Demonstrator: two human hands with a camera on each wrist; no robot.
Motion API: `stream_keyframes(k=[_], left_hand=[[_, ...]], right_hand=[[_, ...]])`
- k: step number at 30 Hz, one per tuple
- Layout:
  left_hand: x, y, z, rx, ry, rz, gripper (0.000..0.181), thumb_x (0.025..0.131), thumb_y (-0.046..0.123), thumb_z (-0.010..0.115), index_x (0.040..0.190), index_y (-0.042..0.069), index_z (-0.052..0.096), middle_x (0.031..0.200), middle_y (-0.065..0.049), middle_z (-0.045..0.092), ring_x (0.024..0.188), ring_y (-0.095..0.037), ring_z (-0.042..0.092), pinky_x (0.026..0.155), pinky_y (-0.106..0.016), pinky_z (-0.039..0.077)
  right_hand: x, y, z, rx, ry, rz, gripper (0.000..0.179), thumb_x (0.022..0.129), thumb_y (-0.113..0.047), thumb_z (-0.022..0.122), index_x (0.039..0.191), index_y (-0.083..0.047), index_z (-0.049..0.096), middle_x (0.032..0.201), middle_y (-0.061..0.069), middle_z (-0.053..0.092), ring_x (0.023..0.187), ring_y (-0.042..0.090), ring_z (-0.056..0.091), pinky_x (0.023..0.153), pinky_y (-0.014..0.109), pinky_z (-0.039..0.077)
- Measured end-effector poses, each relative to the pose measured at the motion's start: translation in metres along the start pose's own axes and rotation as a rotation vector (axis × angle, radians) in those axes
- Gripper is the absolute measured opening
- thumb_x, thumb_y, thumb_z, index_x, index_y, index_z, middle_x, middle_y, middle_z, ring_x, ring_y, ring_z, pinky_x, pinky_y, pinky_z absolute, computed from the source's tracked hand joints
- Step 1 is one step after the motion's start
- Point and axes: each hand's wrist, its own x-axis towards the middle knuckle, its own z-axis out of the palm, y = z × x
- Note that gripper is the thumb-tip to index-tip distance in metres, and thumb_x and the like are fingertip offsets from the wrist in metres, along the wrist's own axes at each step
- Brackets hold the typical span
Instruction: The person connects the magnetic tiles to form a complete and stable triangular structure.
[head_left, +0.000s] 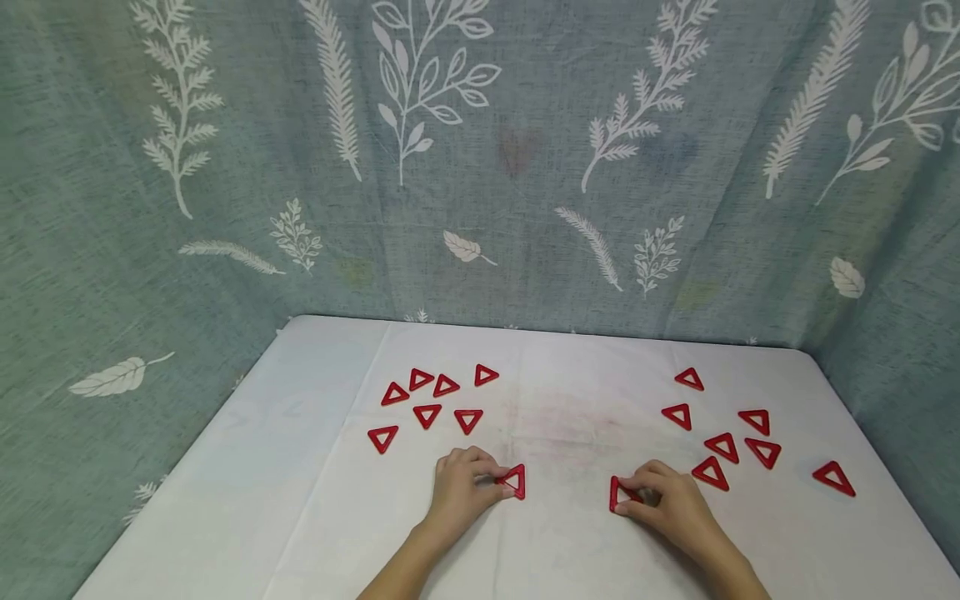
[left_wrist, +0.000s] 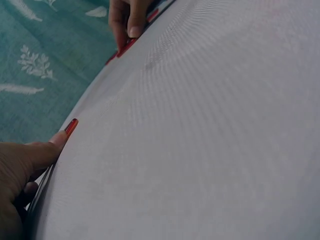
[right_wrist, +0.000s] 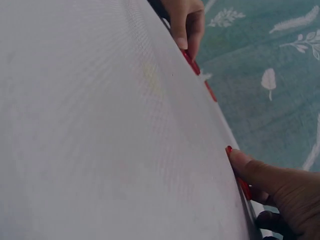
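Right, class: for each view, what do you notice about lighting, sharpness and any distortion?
Head: fairly even light on the cloth, triangles clearly outlined; left wrist: dimmer, fine ripple lines on the cloth, perhaps moiré, its outline bowed; right wrist: also dimmer, fainter ripples near the top, outline bowed too, possibly lens distortion.

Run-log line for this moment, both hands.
left hand: pinches red triangle | right hand: pinches second triangle, apart from first | loose triangles: left and right groups on table
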Motion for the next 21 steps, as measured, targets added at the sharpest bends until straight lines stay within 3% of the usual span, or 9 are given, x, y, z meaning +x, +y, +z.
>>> stream_keyframes(k=[6, 16, 21], left_hand=[[0.001, 0.007, 0.008, -0.008, -0.005, 0.029, 0.023, 0.068, 0.028, 0.083, 0.09, 0.023, 0.078, 0.084, 0.015, 0.057, 0.087, -0.009, 0.048, 0.086, -0.041, 0.031], [0.006, 0.02, 0.018, 0.015, -0.039, 0.043, 0.024, 0.069, 0.03, 0.083, 0.091, 0.024, 0.077, 0.087, 0.014, 0.057, 0.087, -0.009, 0.047, 0.085, -0.04, 0.031], [0.008, 0.022, 0.019, 0.023, -0.05, 0.043, 0.023, 0.07, 0.032, 0.082, 0.09, 0.023, 0.077, 0.087, 0.014, 0.057, 0.087, -0.008, 0.046, 0.086, -0.04, 0.03]], right_hand=[[0.004, -0.006, 0.006, 0.002, -0.014, -0.04, 0.028, 0.066, -0.026, 0.085, 0.091, -0.018, 0.076, 0.081, -0.015, 0.057, 0.068, 0.001, 0.044, 0.061, 0.02, 0.039], [0.01, -0.017, 0.013, -0.031, -0.066, 0.033, 0.027, 0.066, -0.03, 0.084, 0.091, -0.024, 0.075, 0.081, -0.018, 0.056, 0.07, 0.002, 0.044, 0.07, 0.028, 0.033], [0.012, -0.018, 0.017, -0.014, -0.057, -0.008, 0.028, 0.066, -0.03, 0.084, 0.091, -0.023, 0.076, 0.081, -0.018, 0.056, 0.069, 0.002, 0.043, 0.067, 0.025, 0.034]])
